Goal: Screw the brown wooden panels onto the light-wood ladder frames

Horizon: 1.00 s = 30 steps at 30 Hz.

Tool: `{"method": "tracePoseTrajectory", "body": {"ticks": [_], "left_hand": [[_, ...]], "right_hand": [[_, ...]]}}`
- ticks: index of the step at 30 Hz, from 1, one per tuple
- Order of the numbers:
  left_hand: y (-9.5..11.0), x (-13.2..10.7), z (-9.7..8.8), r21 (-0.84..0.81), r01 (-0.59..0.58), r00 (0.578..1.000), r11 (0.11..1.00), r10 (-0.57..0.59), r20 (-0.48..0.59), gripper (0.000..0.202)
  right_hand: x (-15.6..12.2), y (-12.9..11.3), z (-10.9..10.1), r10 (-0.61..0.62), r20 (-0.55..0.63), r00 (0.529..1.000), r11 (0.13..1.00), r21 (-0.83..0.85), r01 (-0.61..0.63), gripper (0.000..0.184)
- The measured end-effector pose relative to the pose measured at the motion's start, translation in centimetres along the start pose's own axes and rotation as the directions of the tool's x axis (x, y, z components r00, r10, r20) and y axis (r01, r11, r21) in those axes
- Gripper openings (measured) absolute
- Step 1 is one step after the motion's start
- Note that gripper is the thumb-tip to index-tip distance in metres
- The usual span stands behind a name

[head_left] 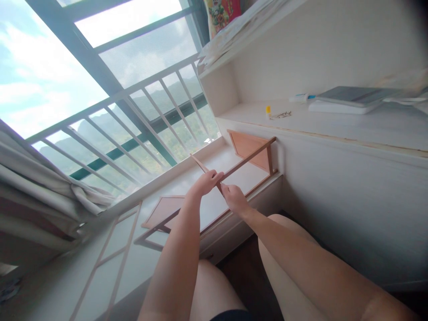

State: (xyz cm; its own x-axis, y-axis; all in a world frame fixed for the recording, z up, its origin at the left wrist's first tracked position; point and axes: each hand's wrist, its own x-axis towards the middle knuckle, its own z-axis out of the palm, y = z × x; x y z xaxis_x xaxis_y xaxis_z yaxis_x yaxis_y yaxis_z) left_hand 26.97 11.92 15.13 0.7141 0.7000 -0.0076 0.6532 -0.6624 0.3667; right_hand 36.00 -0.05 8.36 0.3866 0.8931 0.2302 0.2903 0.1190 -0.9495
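Note:
A brown wooden frame with pinkish-brown side panels stands on the pale window ledge in front of me. My left hand is closed around a thin wooden slat where it meets the frame's long bar. Just right of it and lower, my right hand is closed with its fingertips against the joint at the slat's near end. Whatever small thing those fingertips may pinch is hidden. Another panel of the same colour shows left of my left forearm.
A ladder-like wooden frame lies on the ledge at left. On the right-hand shelf are a yellow-capped small container, a little pile of screws and a dark flat tablet-like object. Window railings and a grey curtain border the ledge.

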Motion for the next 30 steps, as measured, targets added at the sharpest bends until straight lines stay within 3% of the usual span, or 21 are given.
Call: {"method": "tracePoseTrajectory", "body": {"ticks": [4,8,14,23,27,28,30], "left_hand": [[-0.1,0.0,0.1,-0.008,-0.006,1.0,1.0,0.006,-0.004,0.05],[-0.2,0.1,0.2,-0.012,-0.014,1.0,1.0,0.014,-0.012,0.05],[-0.2,0.1,0.2,0.006,-0.018,1.0,1.0,0.018,-0.015,0.051],[0.0,-0.1,0.1,-0.002,-0.012,1.0,1.0,0.012,-0.012,0.051],[0.2,-0.1,0.1,0.005,0.004,1.0,1.0,-0.004,-0.015,0.051],[0.3,-0.1,0.1,0.006,0.005,1.0,1.0,-0.005,-0.016,0.05],[0.4,-0.1,0.0,0.009,0.0,1.0,1.0,0.0,-0.016,0.05]], "right_hand": [[0.0,-0.1,-0.4,-0.028,-0.007,1.0,0.949,-0.316,0.025,0.055],[-0.3,-0.5,-0.6,-0.02,0.047,0.999,0.878,-0.477,0.04,0.058],[-0.3,-0.9,-1.0,-0.003,0.116,0.993,0.832,-0.55,0.066,0.062],[0.2,-1.0,-1.8,-0.001,0.141,0.99,0.831,-0.55,0.079,0.058],[0.2,-1.1,-1.6,-0.015,0.102,0.995,0.895,-0.442,0.059,0.049],[0.1,-1.2,-1.3,0.006,0.085,0.996,0.942,-0.336,0.023,0.048],[0.0,-1.3,-0.7,0.109,0.1,0.989,0.993,0.028,-0.112,0.048]]}}
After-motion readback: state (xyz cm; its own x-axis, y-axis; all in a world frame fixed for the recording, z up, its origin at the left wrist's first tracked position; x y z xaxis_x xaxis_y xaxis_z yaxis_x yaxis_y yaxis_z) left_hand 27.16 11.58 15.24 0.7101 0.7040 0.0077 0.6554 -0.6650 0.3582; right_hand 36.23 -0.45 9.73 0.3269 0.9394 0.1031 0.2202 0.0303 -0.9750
